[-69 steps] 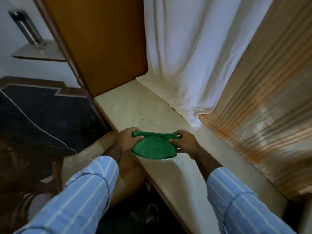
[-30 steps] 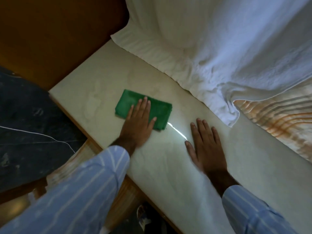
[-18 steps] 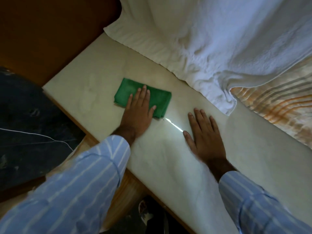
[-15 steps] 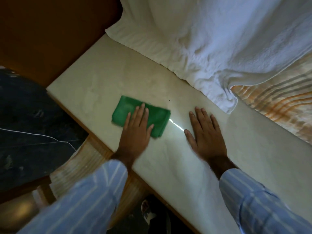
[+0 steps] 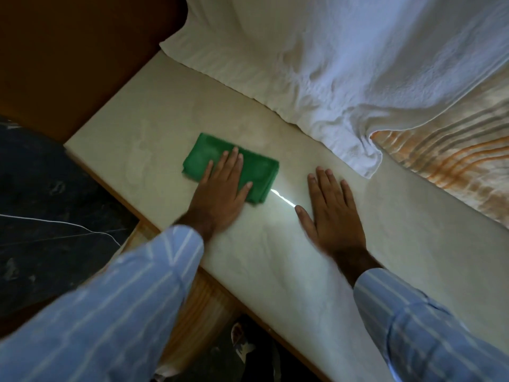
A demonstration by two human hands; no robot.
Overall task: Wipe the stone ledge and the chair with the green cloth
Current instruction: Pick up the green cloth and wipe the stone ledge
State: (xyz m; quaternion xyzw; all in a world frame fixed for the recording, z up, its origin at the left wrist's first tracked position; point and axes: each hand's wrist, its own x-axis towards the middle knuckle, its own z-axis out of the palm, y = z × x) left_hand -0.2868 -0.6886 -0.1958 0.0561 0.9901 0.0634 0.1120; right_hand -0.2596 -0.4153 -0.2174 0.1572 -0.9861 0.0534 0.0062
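Green cloth (image 5: pixel 256 172) lies under the left hand (image 5: pixel 220 197) — flat, unclenched, seemingly pressing; right hand (image 5: pixel 333 213) splayed beside it.

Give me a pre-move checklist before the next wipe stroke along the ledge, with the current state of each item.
1. Green cloth lies flat and folded on the stone ledge: ok.
2. Left hand presses palm-down on the cloth, fingers spread: ok.
3. Right hand rests flat on the bare ledge, apart from the cloth: ok.
4. White towel drapes onto the back of the ledge and covers that strip: not ok; lift it to wipe beneath.
5. Ledge toward the wooden panel is bare of objects: ok.
6. Dust or stains left on the stone: cannot tell in this dim light.
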